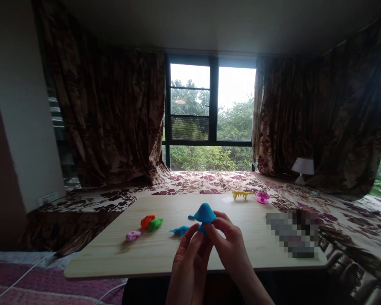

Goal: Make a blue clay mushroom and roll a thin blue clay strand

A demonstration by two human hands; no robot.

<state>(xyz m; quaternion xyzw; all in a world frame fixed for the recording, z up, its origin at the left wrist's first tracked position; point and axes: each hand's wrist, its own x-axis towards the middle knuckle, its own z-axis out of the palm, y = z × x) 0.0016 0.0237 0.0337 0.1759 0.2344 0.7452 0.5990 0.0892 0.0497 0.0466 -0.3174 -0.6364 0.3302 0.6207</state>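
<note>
A blue clay mushroom (205, 213) with a domed cap and a short stem is held upright above the table. My left hand (190, 250) pinches its stem from the left. From the right, the fingers of my right hand (227, 237) close on the stem just under the cap. Part of the stem is hidden by my fingers. Beside my left hand lies a lump of blue clay (179, 231) with a pointed end. Another small blue bit (191, 217) shows behind the cap's left edge.
Orange (147, 221), green (155, 225) and pink clay lumps (133, 236) lie on the left of the wooden table (108, 254). A yellow animal figure (240, 195) and a pink stand (263, 197) are at the back right. A pixelated patch covers the right side. Behind is a lamp (302, 168).
</note>
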